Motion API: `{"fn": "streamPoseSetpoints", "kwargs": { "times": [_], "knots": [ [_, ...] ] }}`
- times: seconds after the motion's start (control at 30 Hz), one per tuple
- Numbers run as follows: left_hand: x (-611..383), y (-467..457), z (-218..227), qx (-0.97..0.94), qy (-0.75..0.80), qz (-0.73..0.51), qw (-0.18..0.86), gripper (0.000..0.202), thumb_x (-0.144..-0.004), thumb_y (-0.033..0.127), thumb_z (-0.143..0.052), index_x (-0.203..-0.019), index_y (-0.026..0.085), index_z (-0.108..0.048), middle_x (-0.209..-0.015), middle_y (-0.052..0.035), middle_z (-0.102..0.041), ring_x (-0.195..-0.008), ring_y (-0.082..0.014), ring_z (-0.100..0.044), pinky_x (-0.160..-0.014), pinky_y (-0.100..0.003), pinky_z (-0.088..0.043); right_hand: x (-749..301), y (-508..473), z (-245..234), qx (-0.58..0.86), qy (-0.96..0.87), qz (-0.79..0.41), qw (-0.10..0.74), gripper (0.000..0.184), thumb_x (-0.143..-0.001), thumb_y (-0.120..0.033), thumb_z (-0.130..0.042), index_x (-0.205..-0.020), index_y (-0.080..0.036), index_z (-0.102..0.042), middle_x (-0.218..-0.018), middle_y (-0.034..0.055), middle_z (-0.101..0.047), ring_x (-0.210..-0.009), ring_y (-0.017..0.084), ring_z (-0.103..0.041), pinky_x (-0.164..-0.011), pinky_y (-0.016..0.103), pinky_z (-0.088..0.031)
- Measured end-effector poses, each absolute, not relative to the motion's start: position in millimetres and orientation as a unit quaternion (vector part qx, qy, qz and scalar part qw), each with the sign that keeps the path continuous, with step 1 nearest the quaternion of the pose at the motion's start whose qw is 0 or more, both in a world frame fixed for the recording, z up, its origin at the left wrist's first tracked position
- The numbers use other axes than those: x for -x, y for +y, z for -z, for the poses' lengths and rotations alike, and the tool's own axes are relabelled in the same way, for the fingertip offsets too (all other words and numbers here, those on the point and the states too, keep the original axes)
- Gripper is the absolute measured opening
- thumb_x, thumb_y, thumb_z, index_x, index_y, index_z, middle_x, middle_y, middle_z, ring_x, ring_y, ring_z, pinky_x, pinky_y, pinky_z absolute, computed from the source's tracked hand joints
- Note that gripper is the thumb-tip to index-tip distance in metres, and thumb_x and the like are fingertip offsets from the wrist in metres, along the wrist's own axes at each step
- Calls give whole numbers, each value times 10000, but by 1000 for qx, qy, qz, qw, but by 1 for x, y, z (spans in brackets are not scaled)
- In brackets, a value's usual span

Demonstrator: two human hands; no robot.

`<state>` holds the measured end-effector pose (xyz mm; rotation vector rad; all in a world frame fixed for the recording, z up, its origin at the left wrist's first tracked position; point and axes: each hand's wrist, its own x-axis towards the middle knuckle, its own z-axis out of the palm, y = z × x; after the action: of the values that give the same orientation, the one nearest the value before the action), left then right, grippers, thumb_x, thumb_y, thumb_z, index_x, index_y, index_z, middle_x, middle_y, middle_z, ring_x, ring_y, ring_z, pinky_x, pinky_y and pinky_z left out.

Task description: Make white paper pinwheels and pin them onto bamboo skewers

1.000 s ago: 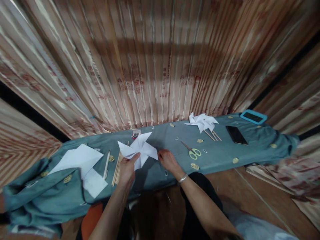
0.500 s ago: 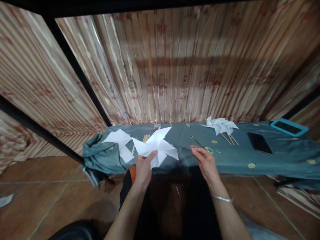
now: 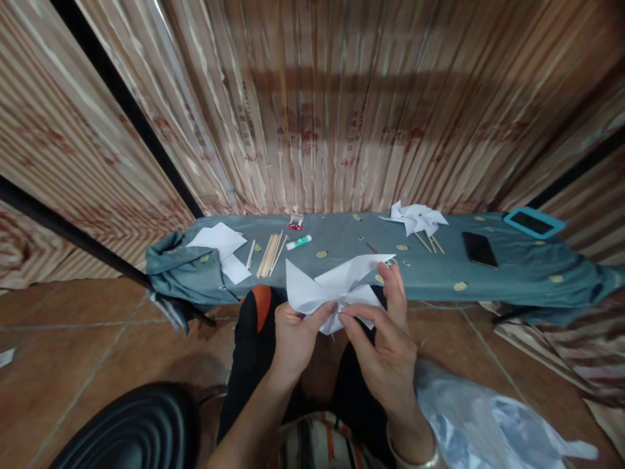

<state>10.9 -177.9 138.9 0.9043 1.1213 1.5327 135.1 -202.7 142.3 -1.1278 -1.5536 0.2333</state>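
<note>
Cloth of grey-green [image 3: 332, 238] covers a long bench running left to right. At the near left stands a round black seat [image 3: 131, 423]; beyond it, white paper sheets [image 3: 219, 242] lie at the bench's left end. To their right are a slim white stick [image 3: 250, 254] and a bundle of wooden sticks [image 3: 268, 255], both with their long axes running near to far, the bundle leaning slightly right at its far end. Next come a small red-and-white box [image 3: 295, 222] near the far edge and a glue stick [image 3: 299, 243], lying nearly crosswise.

Nearer, above the person's lap, the white paper pinwheel [image 3: 336, 277] spreads mainly left to right, one blade tip pointing far left and a longer one far right. The left hand [image 3: 297, 335] grips its near left side, thumb on the paper beside the centre. The right hand [image 3: 383, 345] has thumb and forefinger together at the centre, other fingers raised; whether they pinch a pin, I cannot tell.

Farther right, white pinwheels [image 3: 417, 216] lie with their sticks [image 3: 432, 243] pointing near, then a black phone [image 3: 479, 249] and a blue-framed tablet [image 3: 534, 223].
</note>
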Motion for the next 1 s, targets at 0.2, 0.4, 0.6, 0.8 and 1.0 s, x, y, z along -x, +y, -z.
{"fn": "streamPoseSetpoints", "kwargs": {
  "times": [0.2,0.4,0.6,0.8,1.0],
  "knots": [
    [-17,-183,-145,-393,465,-632,479,147,-605,202,-802,-737,141,-783,-761,-52,-777,-664,-186,-700,-634,-262,-573,-140,-202,-141,471,-657,-128,575,82,-881,-182,-630,-844,-228,-686,-1580,5,-337,-1497,275,-198,-1216,526,-177],
    [-22,-183,-153,-389,468,-633,478,116,-576,192,-799,-677,140,-772,-706,-49,-766,-604,-175,-682,-593,-252,-568,-143,-201,-139,472,-627,-178,594,66,-864,-189,-654,-836,-228,-699,-1577,8,-349,-1491,278,-219,-1217,540,-157],
    [-23,-183,-154,-390,469,-628,484,101,-574,188,-797,-657,139,-765,-692,-50,-762,-594,-174,-681,-584,-249,-565,-145,-200,-136,460,-609,-220,608,72,-850,-186,-662,-826,-238,-706,-1567,3,-369,-1486,274,-238,-1213,526,-194],
    [-23,-183,-155,-389,479,-624,480,106,-572,195,-800,-651,137,-759,-692,-52,-761,-599,-175,-680,-586,-253,-565,-146,-200,-137,472,-611,-202,603,66,-847,-192,-663,-815,-231,-705,-1555,18,-392,-1474,272,-274,-1209,504,-214],
    [-24,-183,-155,-392,492,-614,476,141,-564,228,-799,-661,130,-767,-693,-62,-759,-598,-186,-677,-581,-268,-564,-145,-200,-137,474,-611,-206,599,57,-851,-201,-659,-817,-228,-696,-1546,30,-404,-1472,275,-277,-1205,519,-217]
  ]
}}
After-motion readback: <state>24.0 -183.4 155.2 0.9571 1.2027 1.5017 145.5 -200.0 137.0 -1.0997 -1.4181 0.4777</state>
